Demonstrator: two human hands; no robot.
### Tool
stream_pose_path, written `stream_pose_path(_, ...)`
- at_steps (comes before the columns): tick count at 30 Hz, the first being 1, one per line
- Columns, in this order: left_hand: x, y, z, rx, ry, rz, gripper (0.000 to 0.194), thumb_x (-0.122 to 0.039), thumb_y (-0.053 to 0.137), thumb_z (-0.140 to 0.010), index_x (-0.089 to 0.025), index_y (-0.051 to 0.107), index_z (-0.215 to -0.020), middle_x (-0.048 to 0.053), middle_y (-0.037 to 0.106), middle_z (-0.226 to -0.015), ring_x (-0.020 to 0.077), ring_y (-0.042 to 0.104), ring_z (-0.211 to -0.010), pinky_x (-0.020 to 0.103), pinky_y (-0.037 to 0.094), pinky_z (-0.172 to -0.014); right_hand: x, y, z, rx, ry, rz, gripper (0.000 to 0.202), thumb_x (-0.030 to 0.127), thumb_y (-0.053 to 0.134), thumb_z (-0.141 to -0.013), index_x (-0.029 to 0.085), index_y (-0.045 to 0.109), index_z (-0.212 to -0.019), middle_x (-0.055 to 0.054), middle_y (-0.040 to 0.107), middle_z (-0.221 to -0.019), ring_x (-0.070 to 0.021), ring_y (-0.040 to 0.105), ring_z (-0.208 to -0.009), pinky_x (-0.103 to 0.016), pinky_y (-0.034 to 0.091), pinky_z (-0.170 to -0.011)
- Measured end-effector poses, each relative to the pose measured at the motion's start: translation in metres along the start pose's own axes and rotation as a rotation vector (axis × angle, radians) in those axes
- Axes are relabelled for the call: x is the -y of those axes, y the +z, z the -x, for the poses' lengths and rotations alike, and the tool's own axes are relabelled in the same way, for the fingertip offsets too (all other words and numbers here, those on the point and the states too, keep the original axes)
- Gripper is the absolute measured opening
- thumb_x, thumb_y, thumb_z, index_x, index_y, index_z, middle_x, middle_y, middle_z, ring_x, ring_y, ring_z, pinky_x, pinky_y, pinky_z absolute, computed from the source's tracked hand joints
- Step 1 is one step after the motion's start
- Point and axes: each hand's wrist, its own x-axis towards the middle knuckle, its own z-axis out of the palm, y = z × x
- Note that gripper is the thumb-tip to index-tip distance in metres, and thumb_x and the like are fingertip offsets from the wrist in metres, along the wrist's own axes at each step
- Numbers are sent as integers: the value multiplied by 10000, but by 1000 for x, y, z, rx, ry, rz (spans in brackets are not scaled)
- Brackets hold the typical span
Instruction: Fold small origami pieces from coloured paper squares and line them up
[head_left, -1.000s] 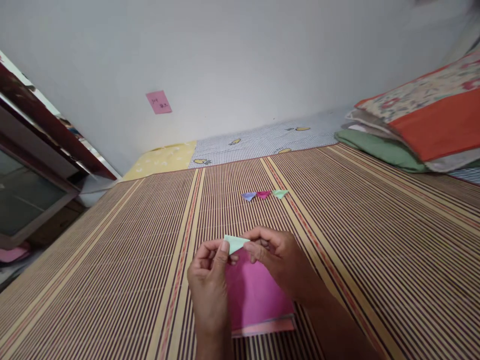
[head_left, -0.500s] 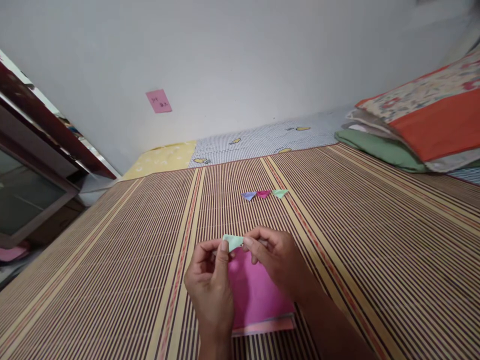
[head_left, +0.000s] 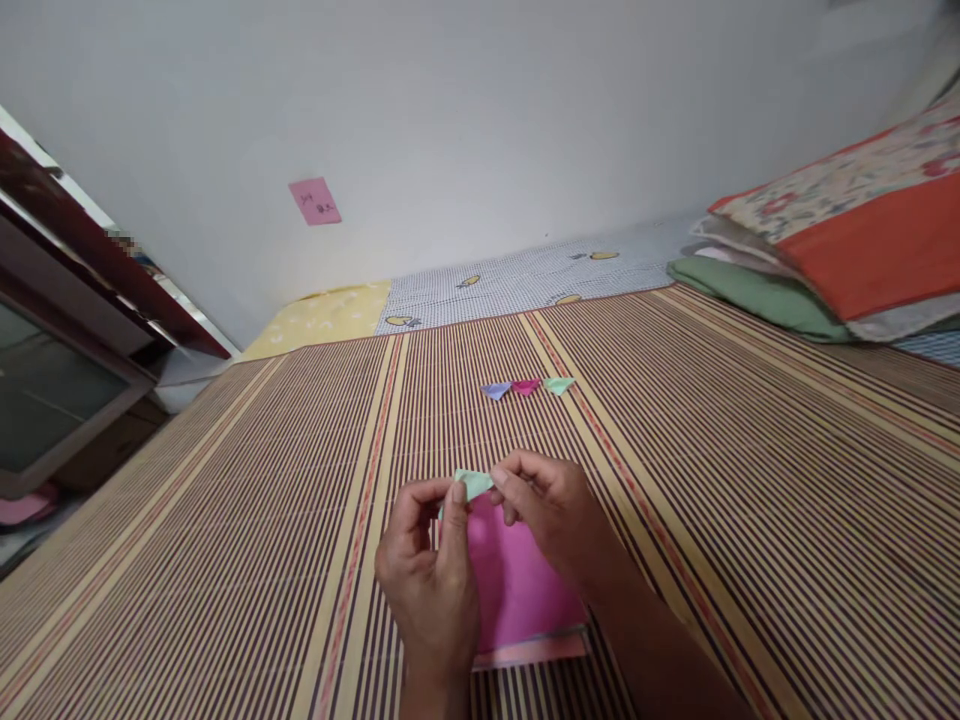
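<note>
A small pale green folded paper (head_left: 474,484) is pinched between both hands. My left hand (head_left: 435,560) grips its left side between thumb and fingers. At its right corner, the thumb and fingertips of my right hand (head_left: 551,515) are closed on it. Beneath the hands lies a magenta paper sheet (head_left: 525,590) on top of a stack with a salmon edge showing. Farther off, three small folded triangles lie in a row on the striped mat: a blue one (head_left: 496,391), a dark pink one (head_left: 526,387) and a green one (head_left: 559,385).
The striped mat (head_left: 247,520) covers the bed. Behind it are a yellow cloth (head_left: 326,318) and a checked cloth (head_left: 510,275) against the wall. A pink note (head_left: 315,201) is on the wall. Folded bedding (head_left: 870,250) is piled at right; a dark-framed glass panel (head_left: 52,400) stands at left.
My left hand has shifted slightly right, and the green paper with it. The paper now tilts a little differently. My right hand has barely moved.
</note>
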Motion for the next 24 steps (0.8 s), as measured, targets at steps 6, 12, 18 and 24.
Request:
stream_pose_path(6,6,-2,-4,66,-209,151,177,-352,762,-859,-188,696,-869,-6,673,-724,133,635,-666,231,532,-657,0,5,4,-21,-86,143,307,296,498,-962,192,562,-681,41,497,-568,-123,470,-528,-261,338,-524)
stream_pose_path(12,13,-4,-9,95,-336,260,218,-364,779,-839,-170,681,-848,-9,654,-697,124,616,-657,223,509,-661,-11,4,1,-35,-112,242,379,334,419,-1010,207,507,-664,27,510,-572,-129,482,-499,-267,333,-502)
stream_pose_path(18,2,-3,-10,210,-259,151,209,-355,768,-841,-165,691,-801,-1,643,-669,132,599,-638,219,495,-612,-8,-6,-3,83,-67,48,227,340,577,-959,172,698,-864,-2,661,-724,-145,607,-666,-255,455,-617)
stream_pose_path(24,-5,8,-3,178,-191,169,212,-362,727,-878,-191,684,-995,11,687,-790,149,657,-691,253,545,-665,-7,2,-1,-20,-62,-81,206,296,654,-899,179,660,-729,12,632,-667,-138,588,-630,-256,461,-598)
